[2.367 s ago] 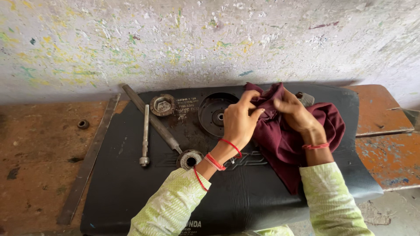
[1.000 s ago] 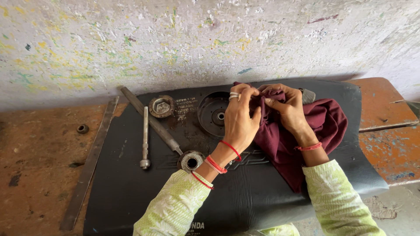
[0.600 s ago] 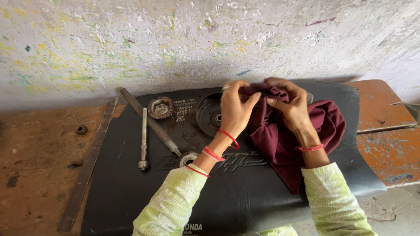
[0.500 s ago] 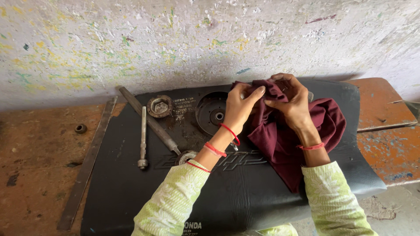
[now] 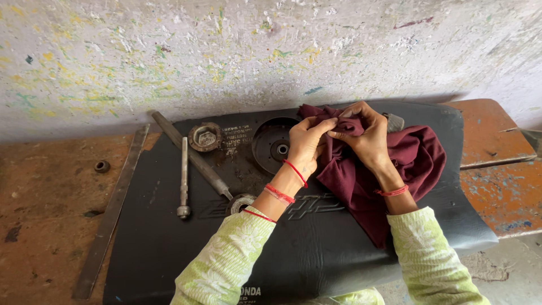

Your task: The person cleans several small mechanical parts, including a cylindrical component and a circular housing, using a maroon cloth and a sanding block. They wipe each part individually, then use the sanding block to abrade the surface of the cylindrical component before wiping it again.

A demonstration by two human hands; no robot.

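Maroon cloth point(image 5: 389, 169), bunched on the black seat pad point(image 5: 169, 243) beside the round metal disc point(image 5: 275, 146); my left hand point(image 5: 305, 144) and right hand point(image 5: 367, 138) both pinch its upper fold.

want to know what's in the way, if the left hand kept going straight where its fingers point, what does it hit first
The left hand points up and right into the bunched maroon cloth it already pinches, so cloth comes first. Just beyond are the right hand fingers; depth there is hard to judge.
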